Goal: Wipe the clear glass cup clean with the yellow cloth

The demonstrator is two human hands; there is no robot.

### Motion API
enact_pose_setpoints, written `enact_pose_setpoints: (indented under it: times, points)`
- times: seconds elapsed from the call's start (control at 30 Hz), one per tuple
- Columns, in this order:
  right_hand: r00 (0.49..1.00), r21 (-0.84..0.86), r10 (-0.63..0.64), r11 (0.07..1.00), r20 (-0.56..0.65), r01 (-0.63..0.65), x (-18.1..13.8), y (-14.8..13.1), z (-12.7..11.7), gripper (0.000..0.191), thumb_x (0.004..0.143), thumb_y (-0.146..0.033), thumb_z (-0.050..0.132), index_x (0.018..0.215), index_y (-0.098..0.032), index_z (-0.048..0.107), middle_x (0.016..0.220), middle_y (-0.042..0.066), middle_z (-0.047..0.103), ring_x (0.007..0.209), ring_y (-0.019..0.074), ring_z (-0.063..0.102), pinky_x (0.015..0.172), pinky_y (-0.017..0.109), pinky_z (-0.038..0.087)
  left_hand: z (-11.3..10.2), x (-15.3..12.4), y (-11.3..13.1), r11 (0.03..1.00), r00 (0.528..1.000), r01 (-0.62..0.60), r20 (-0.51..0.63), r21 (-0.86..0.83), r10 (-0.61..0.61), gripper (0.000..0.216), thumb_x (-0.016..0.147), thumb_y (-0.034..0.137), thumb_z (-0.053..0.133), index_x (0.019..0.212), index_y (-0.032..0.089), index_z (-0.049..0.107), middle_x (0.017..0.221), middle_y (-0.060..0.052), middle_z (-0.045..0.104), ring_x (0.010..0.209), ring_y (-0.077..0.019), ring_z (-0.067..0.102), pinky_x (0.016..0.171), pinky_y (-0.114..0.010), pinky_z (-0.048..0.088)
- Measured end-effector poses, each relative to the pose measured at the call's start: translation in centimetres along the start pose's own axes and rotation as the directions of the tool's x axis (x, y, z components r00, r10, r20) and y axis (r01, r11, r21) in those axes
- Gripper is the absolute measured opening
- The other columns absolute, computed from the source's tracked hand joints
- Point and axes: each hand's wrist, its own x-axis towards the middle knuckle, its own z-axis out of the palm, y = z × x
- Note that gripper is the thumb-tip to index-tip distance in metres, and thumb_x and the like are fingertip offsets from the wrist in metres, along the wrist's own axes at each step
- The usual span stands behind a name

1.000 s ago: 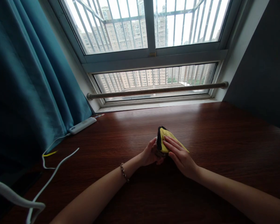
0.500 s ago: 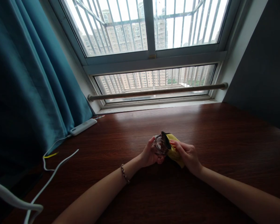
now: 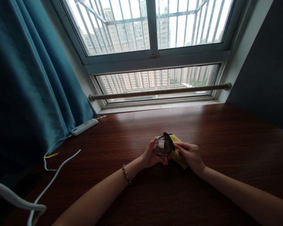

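My left hand [image 3: 151,154] is wrapped round a small clear glass jar [image 3: 162,146], which lies tilted with its mouth facing me just above the dark wooden table [image 3: 226,138]. My right hand [image 3: 191,155] is closed on a yellow cloth [image 3: 177,153] with a dark edge and presses it against the jar's right side. A beaded bracelet [image 3: 125,174] sits on my left wrist.
A white power strip [image 3: 83,126] lies at the table's back left, with white cables [image 3: 52,175] trailing toward the near left corner. A teal curtain [image 3: 30,78] hangs on the left. A metal rail [image 3: 159,91] runs along the window behind the table.
One second ago the yellow cloth covered the jar under my flat right hand. My right hand has since pulled the cloth to the jar's right side, so the glass shows.
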Motion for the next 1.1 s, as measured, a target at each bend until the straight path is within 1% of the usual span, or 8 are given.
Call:
enact_pose_setpoints:
  times: [0.13, 0.3, 0.4, 0.47, 0.7, 0.9, 1.0, 1.1]
  points:
    - [0.997, -0.080, -0.016, 0.997, 0.080, 0.022, -0.2, -0.5, 0.0, 0.036, 0.079, -0.045, 0.056, 0.073, -0.014, 0.072, 0.060, 0.003, 0.065, 0.054, 0.0151, 0.057, 0.047, 0.023, 0.039, 0.2, -0.1, -0.3, 0.970, 0.959, -0.211, -0.168, 0.122, 0.229, 0.077, 0.074, 0.077, 0.029, 0.099, 0.009, 0.057, 0.079, -0.013, 0.063, 0.064, -0.0229, 0.062, 0.063, -0.038, 0.048]
    - [0.964, -0.153, -0.102, 0.978, 0.247, 0.142, -0.6, -0.6, 0.1, 0.037, 0.086, -0.040, 0.047, 0.075, -0.015, 0.072, 0.073, 0.005, 0.069, 0.065, 0.0182, 0.063, 0.059, 0.026, 0.046, -0.5, -0.2, -0.7, 0.772, 0.654, -0.459, -0.421, 0.440, 0.629, 0.060, 0.076, 0.066, 0.048, 0.106, 0.014, 0.051, 0.101, -0.010, 0.058, 0.090, -0.0200, 0.058, 0.083, -0.038, 0.046]
    - [0.944, -0.152, -0.155, 0.967, 0.291, 0.206, -0.8, -0.6, 0.2, 0.031, 0.089, -0.033, 0.044, 0.107, -0.017, 0.064, 0.096, 0.006, 0.068, 0.083, 0.0184, 0.064, 0.076, 0.029, 0.049, -0.4, -0.2, -0.5, 0.661, 0.493, -0.410, -0.457, 0.629, 0.741, 0.063, 0.074, 0.055, 0.060, 0.120, 0.017, 0.042, 0.107, -0.009, 0.054, 0.097, -0.0212, 0.056, 0.087, -0.036, 0.044]
    - [0.933, -0.126, -0.209, 0.959, 0.291, 0.255, -1.0, -0.6, 0.3, 0.040, 0.089, -0.029, 0.045, 0.128, -0.020, 0.046, 0.112, 0.006, 0.062, 0.092, 0.0162, 0.062, 0.082, 0.029, 0.049, 0.0, -0.2, -0.4, 0.589, 0.445, -0.337, -0.427, 0.734, 0.787, 0.076, 0.068, 0.045, 0.070, 0.130, 0.023, 0.033, 0.114, -0.008, 0.049, 0.102, -0.0217, 0.054, 0.089, -0.035, 0.044]
    - [0.883, -0.161, -0.344, 0.898, 0.320, 0.409, -1.7, -0.2, 0.6, 0.067, 0.084, -0.027, 0.055, 0.140, -0.026, 0.019, 0.133, 0.011, 0.044, 0.100, 0.0168, 0.059, 0.089, 0.034, 0.050, 1.0, -0.4, -0.6, 0.302, 0.522, -0.155, -0.181, 0.941, 0.833, 0.090, 0.064, 0.037, 0.075, 0.137, 0.026, 0.025, 0.117, -0.008, 0.039, 0.102, -0.0214, 0.052, 0.088, -0.035, 0.046]
    - [0.802, -0.466, -0.534, 0.657, 0.266, 0.592, -1.6, -0.8, 0.5, 0.055, 0.083, -0.020, 0.053, 0.135, -0.024, 0.035, 0.147, 0.011, 0.018, 0.131, 0.0304, 0.027, 0.101, 0.047, 0.037, 1.3, -0.8, -0.9, 0.091, 0.608, -0.091, -0.018, 0.992, 0.794, 0.091, 0.064, 0.038, 0.074, 0.137, 0.023, 0.022, 0.124, -0.010, 0.045, 0.109, -0.0256, 0.050, 0.094, -0.039, 0.041]
    - [0.717, -0.556, -0.616, 0.488, 0.327, 0.672, -1.9, -1.4, 0.3, 0.043, 0.083, -0.015, 0.053, 0.125, -0.022, 0.049, 0.138, 0.010, 0.035, 0.117, 0.0274, 0.041, 0.096, 0.043, 0.042, 1.3, -0.7, -1.0, 0.018, 0.625, -0.051, 0.018, 0.999, 0.780, 0.092, 0.063, 0.039, 0.073, 0.137, 0.022, 0.022, 0.123, -0.011, 0.049, 0.107, -0.0272, 0.051, 0.094, -0.040, 0.039]
    - [0.677, -0.517, -0.612, 0.456, 0.409, 0.725, -2.2, -1.6, 0.2, 0.037, 0.084, -0.012, 0.050, 0.120, -0.017, 0.052, 0.116, 0.010, 0.056, 0.098, 0.0221, 0.054, 0.085, 0.037, 0.048, 1.5, -0.7, -1.1, -0.033, 0.632, -0.008, 0.031, 0.999, 0.774, 0.092, 0.064, 0.046, 0.071, 0.138, 0.021, 0.021, 0.119, -0.011, 0.052, 0.103, -0.0281, 0.051, 0.091, -0.041, 0.040]
